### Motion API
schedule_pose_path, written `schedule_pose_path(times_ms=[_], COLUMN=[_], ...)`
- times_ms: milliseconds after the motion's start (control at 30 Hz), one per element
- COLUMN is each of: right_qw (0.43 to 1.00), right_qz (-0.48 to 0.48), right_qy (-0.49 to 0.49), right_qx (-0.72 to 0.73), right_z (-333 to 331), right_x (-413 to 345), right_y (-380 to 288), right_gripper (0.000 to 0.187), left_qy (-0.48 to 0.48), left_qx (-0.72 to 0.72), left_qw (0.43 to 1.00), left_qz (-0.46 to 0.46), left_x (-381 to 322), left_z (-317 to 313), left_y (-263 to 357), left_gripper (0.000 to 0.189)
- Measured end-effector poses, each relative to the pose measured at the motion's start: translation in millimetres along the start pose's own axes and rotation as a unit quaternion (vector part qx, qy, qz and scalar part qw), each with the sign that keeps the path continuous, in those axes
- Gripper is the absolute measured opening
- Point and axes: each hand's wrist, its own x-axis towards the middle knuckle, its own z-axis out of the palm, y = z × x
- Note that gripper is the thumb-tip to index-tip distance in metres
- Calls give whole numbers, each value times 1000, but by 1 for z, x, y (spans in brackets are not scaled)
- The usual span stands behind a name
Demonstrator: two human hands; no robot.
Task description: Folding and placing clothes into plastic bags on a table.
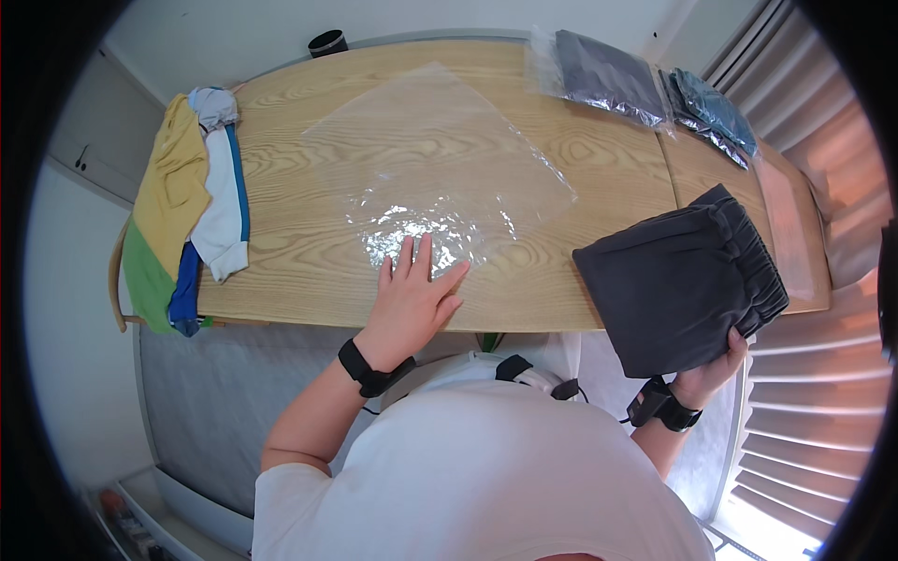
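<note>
A large clear plastic bag [449,161] lies flat and askew on the wooden table, wrinkled and shiny at its near part. My left hand [410,298] rests palm down with spread fingers at the bag's near edge. With my right hand [715,372] I grip folded dark grey trousers [673,280] with an elastic waistband, from below at their lower right corner. The trousers overlap the table's near right edge. Most of the right fingers are hidden behind the cloth. Both wrists wear black straps.
Yellow, green, white and blue garments [175,189] lie at the table's left end. Bagged dark clothing [610,73] and further bagged garments [712,109] lie at the back right. A black cup-like container [327,44] stands behind the table. A pleated curtain [800,393] hangs at right.
</note>
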Motion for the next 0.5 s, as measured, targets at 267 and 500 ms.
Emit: schedule_pose_path(times_ms=[267,500], right_qw=[1000,965], right_qz=[7,249], right_qy=[-4,-61], right_qx=[-5,61], right_z=[5,40], right_x=[-2,32], right_y=[5,24], right_gripper=[45,46], left_qy=[14,101], left_qx=[-3,5], left_qw=[999,995], left_qz=[-38,3], left_x=[5,14], left_z=[5,2], left_y=[0,-7], left_gripper=[55,57])
